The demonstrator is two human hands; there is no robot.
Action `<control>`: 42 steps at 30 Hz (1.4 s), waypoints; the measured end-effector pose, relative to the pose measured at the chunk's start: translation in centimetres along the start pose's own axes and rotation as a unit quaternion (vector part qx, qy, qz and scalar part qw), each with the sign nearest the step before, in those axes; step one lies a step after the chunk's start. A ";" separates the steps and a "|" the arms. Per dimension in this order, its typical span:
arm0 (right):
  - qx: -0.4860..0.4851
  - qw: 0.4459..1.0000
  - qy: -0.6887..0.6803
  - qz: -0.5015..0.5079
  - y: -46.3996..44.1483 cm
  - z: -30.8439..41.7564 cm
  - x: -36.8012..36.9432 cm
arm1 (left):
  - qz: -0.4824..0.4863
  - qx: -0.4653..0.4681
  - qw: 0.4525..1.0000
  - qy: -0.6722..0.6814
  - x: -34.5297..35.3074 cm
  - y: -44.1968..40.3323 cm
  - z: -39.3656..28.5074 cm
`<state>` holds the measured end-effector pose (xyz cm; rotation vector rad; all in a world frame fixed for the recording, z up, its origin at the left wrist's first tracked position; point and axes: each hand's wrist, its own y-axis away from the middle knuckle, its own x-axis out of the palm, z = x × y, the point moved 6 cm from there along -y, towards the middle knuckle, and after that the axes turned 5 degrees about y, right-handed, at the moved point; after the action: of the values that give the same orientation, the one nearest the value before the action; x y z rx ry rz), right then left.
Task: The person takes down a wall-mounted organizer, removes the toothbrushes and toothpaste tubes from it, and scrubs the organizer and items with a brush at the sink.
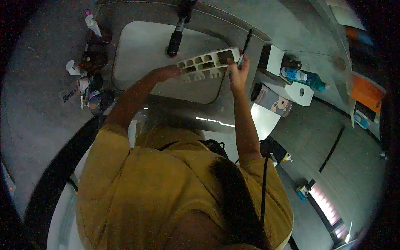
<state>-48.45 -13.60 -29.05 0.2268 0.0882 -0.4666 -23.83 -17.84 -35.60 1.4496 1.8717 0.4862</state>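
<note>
A white toothbrush holder with several open compartments and notched prongs along its lower edge is held over the sink. My left hand is closed on its left end; the fingertips are partly hidden. At the right end my right hand is closed around a slim brush with dark bristles pointing up and away. The thumb side of that hand touches or nearly touches the holder. A black and silver faucet reaches over the basin just beyond the holder.
Cups, jars and a white tube stand along the counter at left. On the right are a white box, a blue-labelled bottle, a green bottle and a bear-decorated item. An orange shelf is farther right.
</note>
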 end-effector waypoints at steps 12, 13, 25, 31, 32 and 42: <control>0.032 0.998 -0.045 -0.008 0.9 -1.9 0.6 | 0.024 -0.003 1.000 0.014 0.0 0.1 1.4; 0.018 0.999 -0.043 -0.011 0.9 -1.8 0.6 | 0.025 -0.004 1.000 0.014 0.0 0.0 1.4; 0.045 0.999 0.010 -0.005 1.0 -1.5 0.5 | 0.022 0.002 1.000 0.019 0.0 -0.7 1.6; -0.129 0.989 0.066 -0.010 0.4 -1.6 0.1 | -0.001 0.007 1.000 0.013 0.3 -0.8 1.8; -0.122 0.987 0.106 0.004 0.8 -0.9 0.7 | -0.006 0.007 1.000 0.011 0.4 -0.9 1.8; -0.082 0.993 0.077 0.043 1.2 2.5 2.2 | -0.022 0.015 1.000 0.015 0.9 0.9 1.4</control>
<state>-45.91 -14.09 -26.70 0.1037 0.2655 -0.3535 -22.26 -16.85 -36.24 1.4237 1.9377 0.4629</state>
